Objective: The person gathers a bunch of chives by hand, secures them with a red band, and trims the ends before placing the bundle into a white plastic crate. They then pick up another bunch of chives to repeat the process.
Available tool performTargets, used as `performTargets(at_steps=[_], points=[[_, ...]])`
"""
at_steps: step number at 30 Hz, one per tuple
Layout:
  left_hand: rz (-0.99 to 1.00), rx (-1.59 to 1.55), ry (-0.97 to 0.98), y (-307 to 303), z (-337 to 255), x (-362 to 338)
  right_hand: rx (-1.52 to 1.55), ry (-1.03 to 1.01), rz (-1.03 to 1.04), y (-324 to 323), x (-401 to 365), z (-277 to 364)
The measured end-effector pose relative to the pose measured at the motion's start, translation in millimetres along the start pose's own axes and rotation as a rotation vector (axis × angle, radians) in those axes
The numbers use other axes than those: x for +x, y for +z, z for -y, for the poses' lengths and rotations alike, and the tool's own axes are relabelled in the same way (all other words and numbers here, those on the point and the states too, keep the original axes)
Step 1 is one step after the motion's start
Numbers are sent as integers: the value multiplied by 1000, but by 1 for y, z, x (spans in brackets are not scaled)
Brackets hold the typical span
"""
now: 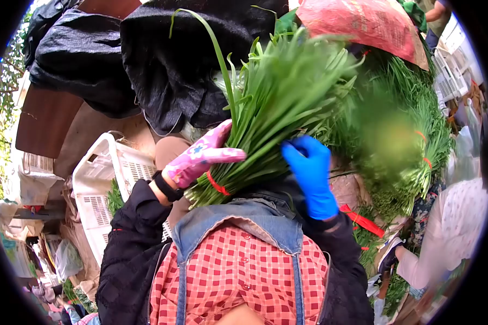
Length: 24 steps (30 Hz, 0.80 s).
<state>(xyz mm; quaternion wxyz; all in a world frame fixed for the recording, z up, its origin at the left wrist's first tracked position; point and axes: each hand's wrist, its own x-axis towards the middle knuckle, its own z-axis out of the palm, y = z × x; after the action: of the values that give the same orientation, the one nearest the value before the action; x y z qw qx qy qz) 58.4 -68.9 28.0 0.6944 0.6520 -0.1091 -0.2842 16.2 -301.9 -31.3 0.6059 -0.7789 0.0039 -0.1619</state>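
One green bundle point(279, 103): near, middle, red band point(218, 184) toward its left end.
Left hand point(205, 154): touching it, thumb spread.
Right hand point(310, 176): right side, fingers curled.
Grips: cannot tell.

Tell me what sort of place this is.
Probably a produce sorting or packing spot, perhaps at a market. A bunch of long green leaves is tied with a red band, more banded greens are heaped alongside, and a white plastic crate stands nearby.

bright light shows through foliage point(11, 78) at left, beyond a brown panel point(44, 123).
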Motion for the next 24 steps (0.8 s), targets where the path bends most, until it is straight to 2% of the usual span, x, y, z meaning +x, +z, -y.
performTargets(at_steps=[1, 3, 5, 6, 8, 9, 11, 12, 13, 15, 16, 18, 19, 20, 24], points=[[9, -114, -21, -8, 6, -1, 81, 54, 24, -20, -4, 0], [12, -146, -32, -3, 0, -1, 150, 434, 150, -68, -13, 18], [-97, 49, -82, 12, -10, -1, 70, 629, 267, -107, -29, -11], [-122, 4, -61, 13, -2, 2, 66, 628, 253, -119, -44, -26], [-142, 41, -72, 19, -6, 2, -840, -100, 496, -134, -72, -46], [-179, 78, -86, 20, -7, 0, -844, -94, 485, -136, -76, -44], [-180, 89, -55, 22, -6, 1, -777, -12, 236, -129, -78, -33], [-183, 110, -55, 25, -11, 0, -604, 129, 194, -123, -66, -2], [-183, 134, -57, 28, -15, -1, -600, 134, 183, -116, -58, 11], [-161, 185, -45, 26, -14, 1, -479, -295, 65, -108, -41, 30], [-160, 170, -55, 27, -15, 1, -478, -296, 50, -107, -30, 40], [-164, 138, -88, 29, -19, 0, -475, -588, -150, -108, -6, 58], [-159, 144, -90, 30, -17, -1, -397, -639, -234, -112, 9, 68], [-158, 127, -79, 30, -15, -1, -465, -595, -274, -119, 20, 76], [-158, 129, -42, 39, -17, -2, -610, -698, -261, -139, 89, 80]])
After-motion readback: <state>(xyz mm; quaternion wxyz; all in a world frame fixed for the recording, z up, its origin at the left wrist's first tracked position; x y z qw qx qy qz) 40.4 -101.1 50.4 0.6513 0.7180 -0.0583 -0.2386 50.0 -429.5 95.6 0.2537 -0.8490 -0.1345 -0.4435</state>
